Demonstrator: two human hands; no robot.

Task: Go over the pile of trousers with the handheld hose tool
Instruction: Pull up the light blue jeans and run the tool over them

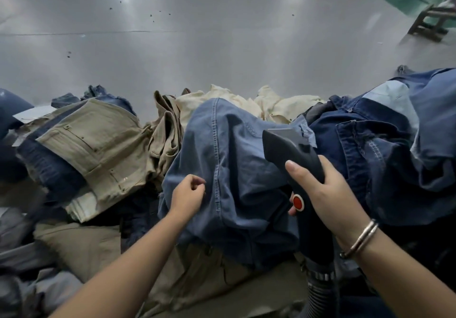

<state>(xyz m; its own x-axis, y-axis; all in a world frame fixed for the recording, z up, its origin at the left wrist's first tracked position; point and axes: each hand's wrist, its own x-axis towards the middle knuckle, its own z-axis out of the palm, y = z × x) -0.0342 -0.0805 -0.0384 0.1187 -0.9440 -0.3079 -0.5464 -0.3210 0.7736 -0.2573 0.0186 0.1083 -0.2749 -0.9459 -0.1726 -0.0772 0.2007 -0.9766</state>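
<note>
**Hose tool pressed to blue trousers atop the pile**

Head view: The right hand (328, 194) is wrapped around the dark handle of the handheld hose tool (293, 155), thumb lying along its left side and fingers curled round the far side. A red button (298, 202) shows on the handle just below the thumb. The tool's flat nozzle end points away from the person and rests on the blue trousers (234, 160), ahead of and above the gripping hand. A ribbed grey hose (318, 293) runs down from the handle's base toward the lower edge. A metal bangle (361, 238) sits on the right wrist.

The left hand (188, 194) lies on the same blue trousers, to the left of a stitched seam, its fingers curled and pinching the cloth.

The blue trousers drape over the middle of the pile. Khaki trousers (98, 145) lie to the left, cream garments (222, 98) behind, and dark denim (370, 150) to the right. Beyond the pile stretches a grey floor (197, 34), with a wooden stool (431, 21) at far right.
</note>
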